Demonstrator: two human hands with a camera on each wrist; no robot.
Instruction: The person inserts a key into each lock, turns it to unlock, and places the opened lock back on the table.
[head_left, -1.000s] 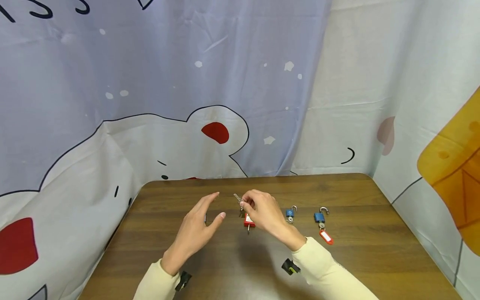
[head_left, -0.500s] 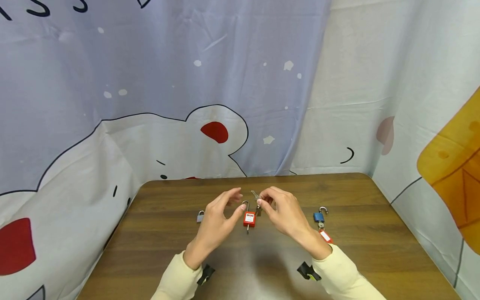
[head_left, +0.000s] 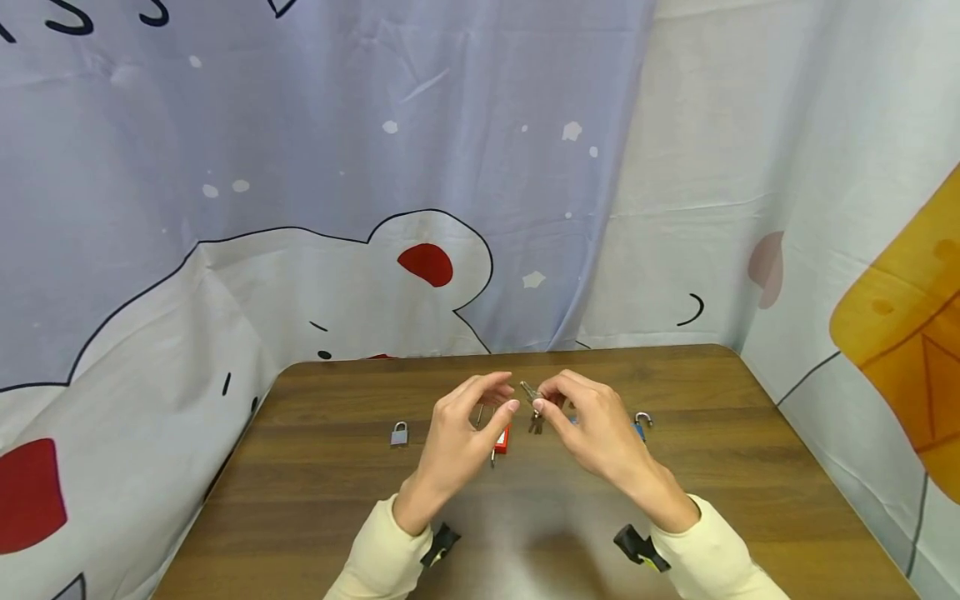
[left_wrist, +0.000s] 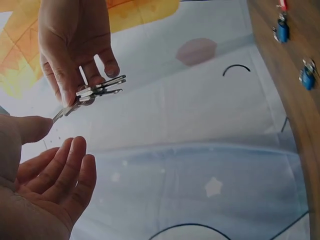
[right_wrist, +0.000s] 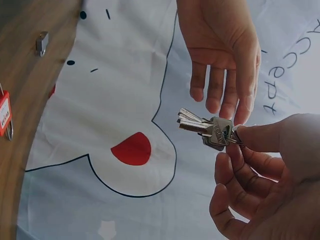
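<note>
My right hand (head_left: 600, 425) pinches a small bunch of metal keys (right_wrist: 217, 131) by its ring, between thumb and fingers. Some keys (head_left: 536, 423) hang down while another sticks out up and to the left. Just left of them, my left hand (head_left: 461, 433) is raised with its fingers spread and gently bent, its thumb pointing at the bunch. In the left wrist view that thumb (left_wrist: 37, 128) ends beside the tip of one key. A red padlock (head_left: 502, 440) with a white label lies below, partly hidden behind my left hand.
A closed grey padlock (head_left: 400, 434) lies on the wooden table (head_left: 315, 500) to the left. Two blue padlocks, one nearer (left_wrist: 283, 31) and one farther (left_wrist: 307, 75), lie to the right, largely hidden by my right hand in the head view. A printed curtain (head_left: 300, 167) hangs behind.
Both hands have moved to the right, the right one carrying the keys along. The grey padlock has come into view, while the red and blue padlocks are now partly covered.
</note>
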